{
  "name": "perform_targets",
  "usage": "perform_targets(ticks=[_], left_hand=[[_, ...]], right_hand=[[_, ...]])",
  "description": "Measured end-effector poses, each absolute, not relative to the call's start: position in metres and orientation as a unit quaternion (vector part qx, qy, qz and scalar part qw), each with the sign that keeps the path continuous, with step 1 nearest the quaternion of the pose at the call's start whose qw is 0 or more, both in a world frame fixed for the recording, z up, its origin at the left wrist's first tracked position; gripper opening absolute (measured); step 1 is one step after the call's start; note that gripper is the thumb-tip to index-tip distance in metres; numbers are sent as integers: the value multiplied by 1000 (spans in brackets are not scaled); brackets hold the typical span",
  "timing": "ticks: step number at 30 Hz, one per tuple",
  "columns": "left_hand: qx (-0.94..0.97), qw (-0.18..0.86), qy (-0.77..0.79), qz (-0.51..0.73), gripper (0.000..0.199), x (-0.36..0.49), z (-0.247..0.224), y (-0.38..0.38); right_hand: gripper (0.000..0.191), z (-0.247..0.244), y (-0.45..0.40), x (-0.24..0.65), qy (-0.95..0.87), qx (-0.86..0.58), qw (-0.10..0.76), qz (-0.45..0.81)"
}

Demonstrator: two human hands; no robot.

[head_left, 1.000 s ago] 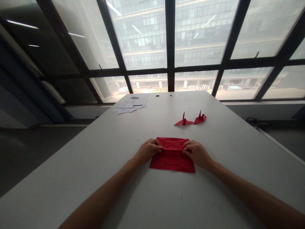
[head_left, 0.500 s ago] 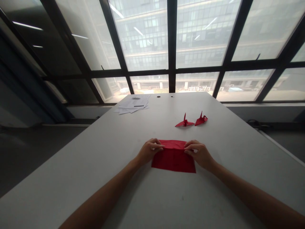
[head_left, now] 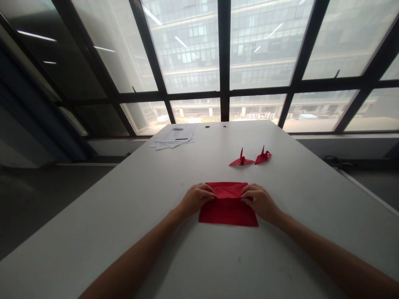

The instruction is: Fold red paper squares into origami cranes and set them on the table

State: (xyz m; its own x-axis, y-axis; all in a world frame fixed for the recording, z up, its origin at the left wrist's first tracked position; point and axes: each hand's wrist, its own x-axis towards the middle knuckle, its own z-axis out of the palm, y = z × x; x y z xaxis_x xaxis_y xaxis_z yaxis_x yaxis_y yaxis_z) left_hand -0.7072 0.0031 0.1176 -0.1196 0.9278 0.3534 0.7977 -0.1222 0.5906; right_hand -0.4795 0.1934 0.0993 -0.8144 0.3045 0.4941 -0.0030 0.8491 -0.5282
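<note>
A sheet of red paper lies on the white table, its far part folded over toward me. My left hand pinches the left end of the folded edge. At the right end of that edge, my right hand has its fingers closed on the paper. The near part of the sheet is a darker red and extends below both hands. Beyond the paper stand two folded red paper cranes, one nearer the middle and the other just right of it.
Loose white papers with a small item on top lie at the table's far left. Two small dark round spots are near the far edge. Large framed windows rise behind the table, and a dark blue curtain hangs at left.
The folded edge of the red paper has come slightly nearer to me, and the folded-over part looks deeper and flatter. Both hands keep their pinch on it.
</note>
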Motion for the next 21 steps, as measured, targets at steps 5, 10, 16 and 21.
perform_targets(ticks=[5, 10, 16, 21], left_hand=[[672, 56, 662, 325, 18, -701, 116, 4], [622, 138, 644, 423, 20, -701, 116, 5], [634, 161, 625, 425, 22, -703, 119, 4], [680, 52, 662, 310, 22, -697, 126, -1]], right_hand=[[13, 103, 187, -479, -934, -93, 262, 225], [12, 102, 183, -481, -927, -79, 276, 243], [14, 99, 186, -483, -890, -44, 286, 353], [17, 96, 187, -483, -899, -28, 281, 336]])
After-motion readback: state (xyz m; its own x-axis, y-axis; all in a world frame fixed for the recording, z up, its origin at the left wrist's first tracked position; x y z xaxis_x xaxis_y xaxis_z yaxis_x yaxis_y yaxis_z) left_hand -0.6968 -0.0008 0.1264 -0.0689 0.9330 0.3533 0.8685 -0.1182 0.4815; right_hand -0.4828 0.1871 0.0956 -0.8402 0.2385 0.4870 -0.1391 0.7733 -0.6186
